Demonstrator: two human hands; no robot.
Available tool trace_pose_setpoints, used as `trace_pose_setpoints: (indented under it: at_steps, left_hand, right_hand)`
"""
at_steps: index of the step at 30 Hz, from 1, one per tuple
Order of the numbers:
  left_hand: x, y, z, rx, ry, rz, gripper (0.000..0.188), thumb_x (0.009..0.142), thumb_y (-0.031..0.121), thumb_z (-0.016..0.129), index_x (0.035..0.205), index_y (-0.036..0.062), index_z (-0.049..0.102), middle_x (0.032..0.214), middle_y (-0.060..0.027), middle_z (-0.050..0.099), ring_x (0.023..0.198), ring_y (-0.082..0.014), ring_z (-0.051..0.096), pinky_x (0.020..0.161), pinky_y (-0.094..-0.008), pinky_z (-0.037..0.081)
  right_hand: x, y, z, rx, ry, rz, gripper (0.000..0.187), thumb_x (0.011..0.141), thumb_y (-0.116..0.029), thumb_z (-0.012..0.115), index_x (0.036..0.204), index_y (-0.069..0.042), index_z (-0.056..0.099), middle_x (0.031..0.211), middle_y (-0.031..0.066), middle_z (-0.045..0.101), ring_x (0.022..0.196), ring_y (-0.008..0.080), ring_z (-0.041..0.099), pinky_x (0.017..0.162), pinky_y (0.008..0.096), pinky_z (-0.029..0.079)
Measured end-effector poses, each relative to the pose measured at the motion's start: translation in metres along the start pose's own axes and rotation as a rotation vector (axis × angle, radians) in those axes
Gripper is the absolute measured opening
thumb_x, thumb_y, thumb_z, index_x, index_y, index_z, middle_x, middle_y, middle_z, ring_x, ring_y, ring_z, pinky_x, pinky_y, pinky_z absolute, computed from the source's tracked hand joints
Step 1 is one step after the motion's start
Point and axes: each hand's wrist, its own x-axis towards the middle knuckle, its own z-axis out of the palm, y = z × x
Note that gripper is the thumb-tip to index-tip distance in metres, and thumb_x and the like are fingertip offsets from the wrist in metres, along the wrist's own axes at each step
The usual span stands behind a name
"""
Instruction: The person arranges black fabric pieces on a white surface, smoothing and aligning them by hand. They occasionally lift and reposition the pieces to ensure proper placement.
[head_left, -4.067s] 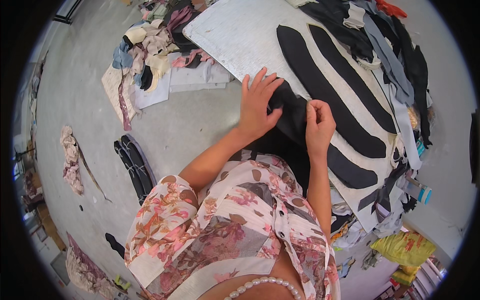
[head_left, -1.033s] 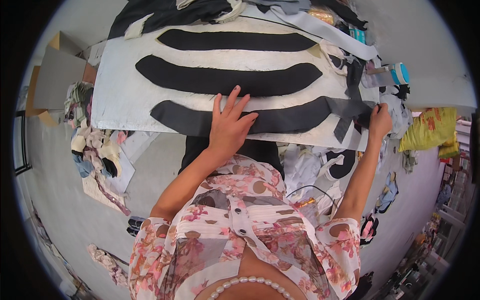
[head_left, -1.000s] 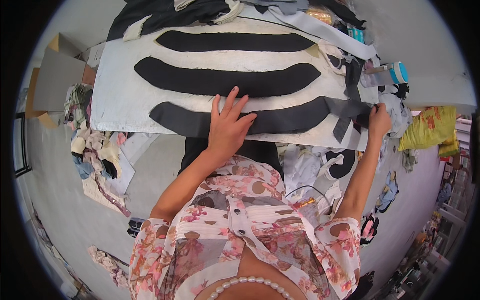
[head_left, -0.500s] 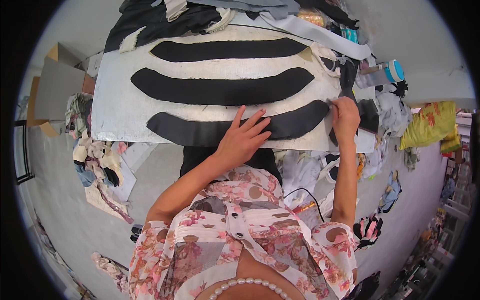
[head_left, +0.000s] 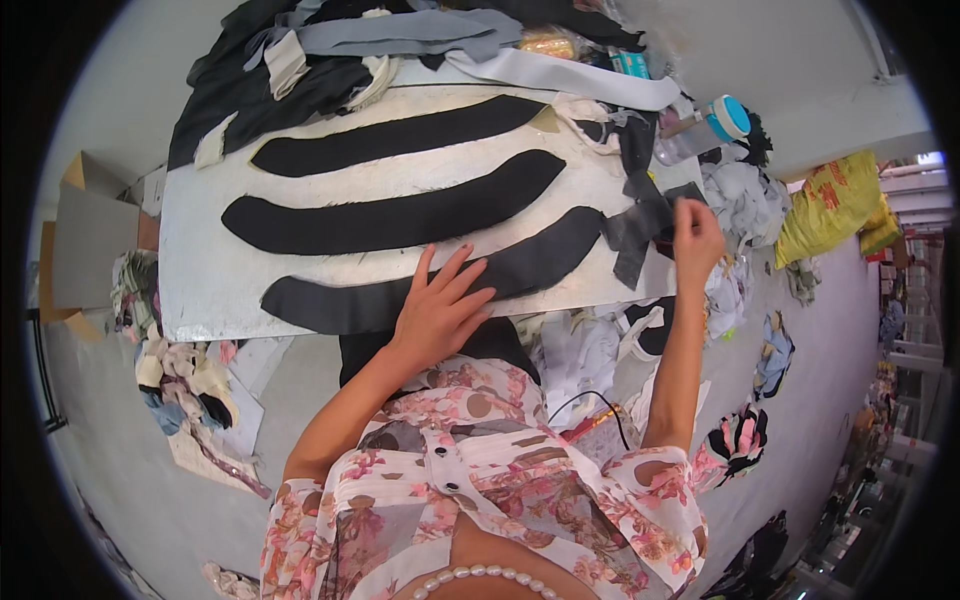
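Note:
Three long, curved black fabric pieces lie on the pale board: an upper piece [head_left: 400,138], a middle piece [head_left: 400,212] and a lower piece [head_left: 540,258] nearest me. My left hand [head_left: 440,305] rests flat on the lower piece, fingers spread. Past that piece's right tip, my right hand [head_left: 697,238] is closed, fingertips pinched over dark cloth. Whatever sits between them is too small or hidden to name. Beside it, thin dark grey scraps [head_left: 632,245] lie crossed on the board [head_left: 330,265].
Black and grey cloth [head_left: 400,35] is heaped along the far edge. A clear jar with a blue lid [head_left: 730,118] lies at the right, near a yellow sack [head_left: 830,210]. Fabric scraps [head_left: 190,385] lie at the left, below a cardboard box [head_left: 95,235].
My right hand has moved right, away from the lower piece's tip, uncovering the crossed dark scraps. My left hand stays on that piece. The whole view has turned and shifted.

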Motion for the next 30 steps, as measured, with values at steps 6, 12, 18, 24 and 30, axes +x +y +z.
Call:
trace_pose_setpoints:
  at_steps: [6, 12, 18, 24, 30]
  left_hand:
    - [0.002, 0.007, -0.012, -0.053, 0.128, 0.0, 0.02, 0.077, 0.01, 0.074, 0.097, 0.0084, 0.07, 0.124, -0.0122, 0.062, 0.132, -0.0365, 0.047, 0.109, -0.0611, 0.026]
    - [0.002, 0.009, -0.019, -0.02, 0.17, -0.015, 0.016, 0.079, 0.008, 0.073, 0.094, 0.0078, 0.07, 0.117, -0.0107, 0.064, 0.128, -0.0344, 0.05, 0.108, -0.0605, 0.029]
    - [0.011, 0.016, -0.03, -0.265, 0.316, -0.14, 0.018, 0.079, 0.0, 0.072, 0.097, 0.0045, 0.07, 0.11, -0.0119, 0.068, 0.114, -0.0333, 0.061, 0.099, -0.0462, 0.044]
    - [0.05, 0.039, -0.021, -1.618, 0.008, -0.68, 0.044, 0.096, 0.025, 0.062, 0.13, -0.0015, 0.052, 0.118, -0.0178, 0.064, 0.11, -0.0252, 0.064, 0.091, -0.0363, 0.053]
    - [0.085, 0.036, 0.028, -2.253, -0.335, -0.92, 0.049, 0.101, 0.04, 0.048, 0.133, 0.0029, 0.047, 0.131, -0.021, 0.057, 0.122, -0.03, 0.057, 0.1, -0.0462, 0.048]
  right_hand:
    - [0.06, 0.132, 0.008, -0.51, -0.076, 0.154, 0.027, 0.082, -0.031, 0.071, 0.098, -0.009, 0.072, 0.089, 0.0116, 0.072, 0.082, 0.031, 0.069, 0.074, 0.0424, 0.052]
    - [0.077, 0.148, 0.017, -0.522, -0.189, 0.137, 0.025, 0.081, -0.031, 0.072, 0.096, -0.011, 0.072, 0.088, 0.0102, 0.072, 0.079, 0.0337, 0.067, 0.074, 0.043, 0.053]
    - [0.085, 0.079, -0.048, 0.529, -0.151, 0.452, 0.015, 0.089, -0.021, 0.067, 0.089, -0.007, 0.065, 0.074, -0.0004, 0.064, 0.07, 0.0099, 0.061, 0.065, 0.026, 0.05]
    - [0.026, -0.072, -0.069, 0.663, -0.302, 0.081, 0.007, 0.09, -0.012, 0.064, 0.09, -0.006, 0.061, 0.089, 0.0015, 0.067, 0.076, 0.0077, 0.059, 0.068, 0.0237, 0.048]
    - [-0.073, -0.161, -0.046, 0.414, -0.625, -0.731, 0.014, 0.069, -0.006, 0.072, 0.078, -0.006, 0.061, 0.097, 0.0082, 0.068, 0.078, 0.0227, 0.064, 0.066, 0.0332, 0.05]
